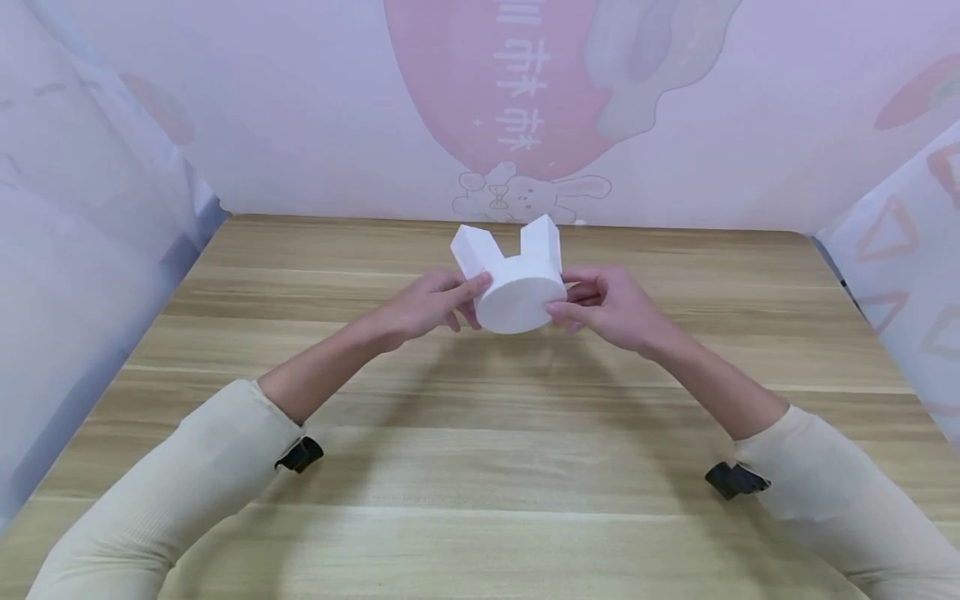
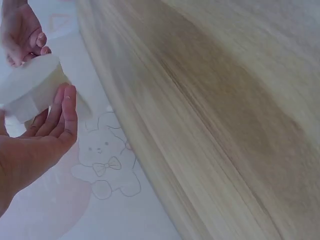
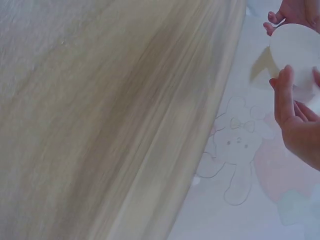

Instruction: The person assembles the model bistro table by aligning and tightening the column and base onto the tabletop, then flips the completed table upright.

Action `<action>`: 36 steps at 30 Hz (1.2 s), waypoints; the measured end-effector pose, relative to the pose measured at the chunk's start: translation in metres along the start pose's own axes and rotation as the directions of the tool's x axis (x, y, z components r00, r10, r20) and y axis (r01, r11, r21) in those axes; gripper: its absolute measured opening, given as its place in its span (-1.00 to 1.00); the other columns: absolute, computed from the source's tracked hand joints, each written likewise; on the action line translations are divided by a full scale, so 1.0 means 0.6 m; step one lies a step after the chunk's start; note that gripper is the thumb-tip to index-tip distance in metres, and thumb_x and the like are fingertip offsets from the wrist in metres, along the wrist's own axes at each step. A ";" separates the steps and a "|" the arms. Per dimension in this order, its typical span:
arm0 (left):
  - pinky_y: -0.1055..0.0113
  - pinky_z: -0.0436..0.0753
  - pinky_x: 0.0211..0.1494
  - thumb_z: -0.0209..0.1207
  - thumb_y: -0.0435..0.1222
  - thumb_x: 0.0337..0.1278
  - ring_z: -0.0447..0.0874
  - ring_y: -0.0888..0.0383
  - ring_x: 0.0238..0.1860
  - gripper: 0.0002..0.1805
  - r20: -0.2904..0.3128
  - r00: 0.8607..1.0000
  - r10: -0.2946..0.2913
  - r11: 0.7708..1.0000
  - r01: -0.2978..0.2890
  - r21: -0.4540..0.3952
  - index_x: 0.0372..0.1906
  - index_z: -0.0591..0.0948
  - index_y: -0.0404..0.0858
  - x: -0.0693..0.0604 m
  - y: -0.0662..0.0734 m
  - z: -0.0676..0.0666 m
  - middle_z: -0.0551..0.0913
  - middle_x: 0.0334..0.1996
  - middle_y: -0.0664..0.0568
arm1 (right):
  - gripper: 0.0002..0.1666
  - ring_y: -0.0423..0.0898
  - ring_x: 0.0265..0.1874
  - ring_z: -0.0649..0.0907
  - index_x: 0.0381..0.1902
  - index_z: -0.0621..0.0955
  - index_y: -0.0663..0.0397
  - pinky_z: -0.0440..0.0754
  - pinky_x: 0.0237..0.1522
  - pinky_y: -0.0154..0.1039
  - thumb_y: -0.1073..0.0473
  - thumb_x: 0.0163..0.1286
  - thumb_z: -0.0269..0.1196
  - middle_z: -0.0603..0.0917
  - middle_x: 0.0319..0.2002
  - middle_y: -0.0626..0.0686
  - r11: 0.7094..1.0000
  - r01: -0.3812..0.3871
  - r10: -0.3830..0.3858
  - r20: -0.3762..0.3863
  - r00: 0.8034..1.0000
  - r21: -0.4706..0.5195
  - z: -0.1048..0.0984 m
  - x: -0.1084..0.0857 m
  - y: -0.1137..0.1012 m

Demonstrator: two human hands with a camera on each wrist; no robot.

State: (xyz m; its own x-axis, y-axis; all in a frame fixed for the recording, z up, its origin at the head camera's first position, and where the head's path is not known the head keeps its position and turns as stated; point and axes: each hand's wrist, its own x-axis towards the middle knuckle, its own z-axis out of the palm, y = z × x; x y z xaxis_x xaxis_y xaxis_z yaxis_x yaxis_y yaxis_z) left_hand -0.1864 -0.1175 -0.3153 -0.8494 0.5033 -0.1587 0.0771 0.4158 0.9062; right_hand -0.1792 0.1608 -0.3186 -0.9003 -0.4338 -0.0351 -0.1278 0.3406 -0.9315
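Note:
A white round box-like piece [image 1: 521, 305], with a flat oval face towards me and two upright flaps like ears at its far side, is held above the table between both hands. My left hand [image 1: 435, 307] grips its left side, thumb on top near the base of the left flap and fingers beneath. On the right side my right hand [image 1: 611, 308] pinches the rim, its thumb on the flat face. In the left wrist view the white piece [image 2: 32, 87] rests against the left fingers; the right wrist view shows its round face [image 3: 295, 50].
The wooden table [image 1: 480, 483] stretches out under both forearms. Behind it stands a pale pink backdrop [image 1: 300, 108] with a printed rabbit, and printed sheets hang at both sides. A small black device [image 1: 300, 455] sits at the left sleeve cuff, another [image 1: 735, 481] at the right.

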 end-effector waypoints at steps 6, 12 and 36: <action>0.18 0.65 -0.17 0.13 -0.17 0.52 0.71 -0.07 -0.18 -0.73 0.027 0.999 0.032 0.999 -0.032 0.009 -0.10 0.62 -0.34 -0.008 0.006 -0.002 0.73 -0.24 -0.22 | -0.72 0.05 -0.37 0.75 0.00 0.63 0.43 0.79 -0.34 -0.09 0.28 0.49 0.30 0.68 -0.25 0.30 1.000 -0.023 0.023 -0.009 1.000 0.004 0.004 -0.008 -0.005; 0.00 0.73 0.04 0.28 -0.36 0.38 0.74 -0.06 -0.21 -0.82 -0.048 0.999 0.022 0.997 -0.025 -0.071 -0.10 0.61 -0.42 -0.014 0.012 0.004 0.72 -0.25 -0.16 | -0.70 -0.02 -0.36 0.75 0.02 0.61 0.43 0.81 -0.22 -0.06 0.29 0.44 0.34 0.73 -0.23 0.18 0.988 -0.101 0.106 -0.036 0.994 0.119 0.011 -0.009 -0.013; -0.13 0.73 0.05 0.34 -0.44 0.29 0.77 -0.35 -0.17 -0.18 -0.068 0.997 0.038 0.976 -0.052 -0.214 0.60 0.28 -0.17 -0.026 0.005 0.016 0.78 -0.29 -0.28 | -0.05 0.20 -0.34 0.75 0.58 0.34 0.02 0.78 -0.11 -0.09 0.35 0.29 0.46 0.73 -0.30 0.24 0.998 -0.009 0.010 -0.004 1.000 0.062 0.012 -0.022 0.004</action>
State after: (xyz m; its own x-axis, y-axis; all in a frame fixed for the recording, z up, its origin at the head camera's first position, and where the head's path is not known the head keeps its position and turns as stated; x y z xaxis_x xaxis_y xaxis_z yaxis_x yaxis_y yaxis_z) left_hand -0.1678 -0.1169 -0.3136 -0.8793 0.4663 -0.0971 0.0077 0.2178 0.9760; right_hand -0.1647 0.1613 -0.3232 -0.9033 -0.4269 -0.0423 -0.0936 0.2924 -0.9517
